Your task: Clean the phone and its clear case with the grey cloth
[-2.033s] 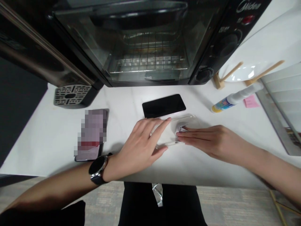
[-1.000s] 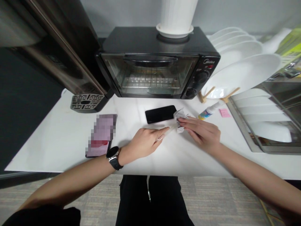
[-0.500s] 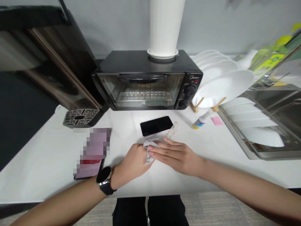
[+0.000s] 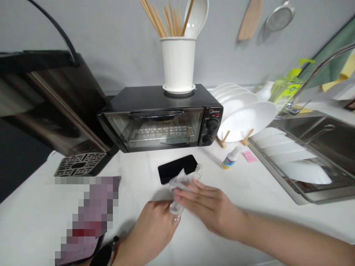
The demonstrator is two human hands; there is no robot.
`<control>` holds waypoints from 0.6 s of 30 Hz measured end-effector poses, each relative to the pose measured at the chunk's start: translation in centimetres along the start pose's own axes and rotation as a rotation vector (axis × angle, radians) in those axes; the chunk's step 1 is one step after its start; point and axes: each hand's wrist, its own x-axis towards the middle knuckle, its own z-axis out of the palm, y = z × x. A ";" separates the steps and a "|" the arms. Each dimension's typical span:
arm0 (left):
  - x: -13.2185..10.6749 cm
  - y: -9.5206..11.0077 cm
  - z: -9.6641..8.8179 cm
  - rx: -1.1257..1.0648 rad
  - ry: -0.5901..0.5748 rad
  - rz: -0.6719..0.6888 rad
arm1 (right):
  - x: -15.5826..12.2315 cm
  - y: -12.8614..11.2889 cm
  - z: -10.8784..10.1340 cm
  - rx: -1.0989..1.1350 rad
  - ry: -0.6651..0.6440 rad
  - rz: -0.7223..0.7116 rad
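My left hand (image 4: 151, 231) is curled around the lower end of a clear plastic phone case (image 4: 198, 173), which is lifted off the counter and tilted. A crumpled white wipe (image 4: 178, 192) covers most of the case. My right hand (image 4: 209, 210) lies across the wipe, fingers spread, pressing it against the case. Part of the case is hidden by the wipe and my fingers. Just beyond my hands lies a black smartphone (image 4: 173, 169), face up on the white counter (image 4: 138, 166), with the wipe overlapping its near corner.
A black Midea toaster oven (image 4: 158, 127) stands behind the phone, and a white utensil holder (image 4: 178, 62) sits on top. To the right are white plates in a wooden rack (image 4: 244, 122), a small spray bottle (image 4: 230, 159), a pink sticky note (image 4: 249, 156), and a steel sink (image 4: 313, 155). A pixelated object (image 4: 88, 218) lies at left.
The view has tilted upward, showing more wall. The case has risen off the counter, and the wipe, first under my right fingers, now wraps it. My hands have drawn together.
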 end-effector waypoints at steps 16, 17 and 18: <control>0.1 -0.1 -0.9 -0.041 -0.138 -0.064 | -1.2 3.9 0.0 -0.041 0.000 0.204; 0.2 0.0 -0.9 -0.042 -0.129 -0.065 | -1.1 3.5 0.0 -0.034 -0.008 0.201; 0.2 0.0 -0.9 -0.041 -0.115 -0.068 | -1.0 2.9 0.1 -0.022 -0.018 0.186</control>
